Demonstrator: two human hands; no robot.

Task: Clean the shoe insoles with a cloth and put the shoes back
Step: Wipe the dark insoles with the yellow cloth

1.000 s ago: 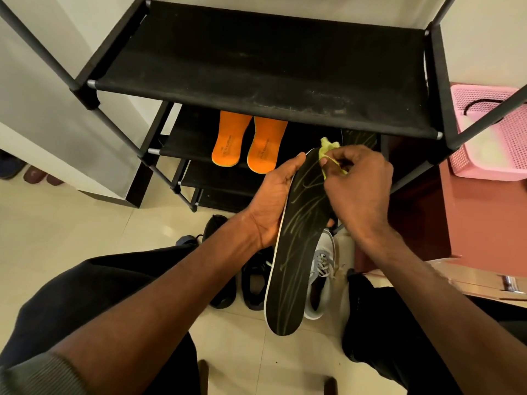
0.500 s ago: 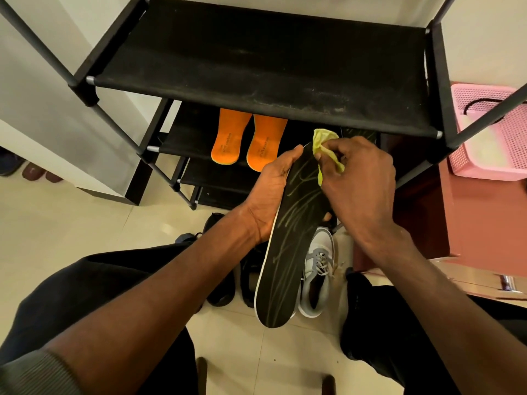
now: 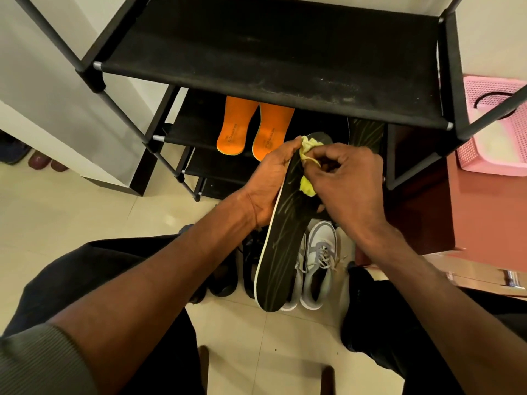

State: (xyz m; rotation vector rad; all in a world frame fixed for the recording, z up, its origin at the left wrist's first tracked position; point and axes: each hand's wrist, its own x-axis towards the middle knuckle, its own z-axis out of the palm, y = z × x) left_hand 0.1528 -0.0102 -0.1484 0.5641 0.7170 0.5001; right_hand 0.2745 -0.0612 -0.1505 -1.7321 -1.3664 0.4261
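Insole (image 3: 281, 246), black, lay at centre frame, gripped along its 9 o'clock edge by the left hand (image 3: 268, 183); the right hand (image 3: 350, 181) pinched a yellow cloth (image 3: 306, 188) against its upper part.

Much of the scene is covered by the hands or cut off at the edges.

The right hand (image 3: 349, 185) hides the middle of the yellow cloth (image 3: 306, 166) and the right edge of the black insole (image 3: 282, 232), whose toe end disappears behind the cloth. A second black insole (image 3: 366, 132) at 1 o'clock shows only a strip under the top shelf (image 3: 271, 58), which also covers the toes of the orange insoles (image 3: 253, 126). Their print is too small to read. The held insole masks one grey sneaker (image 3: 296, 277); the black shoes (image 3: 228, 275) at 7 o'clock are lost in shadow. The pink basket (image 3: 496, 129) is cut by the right edge, and shoes (image 3: 17, 152) by the left.
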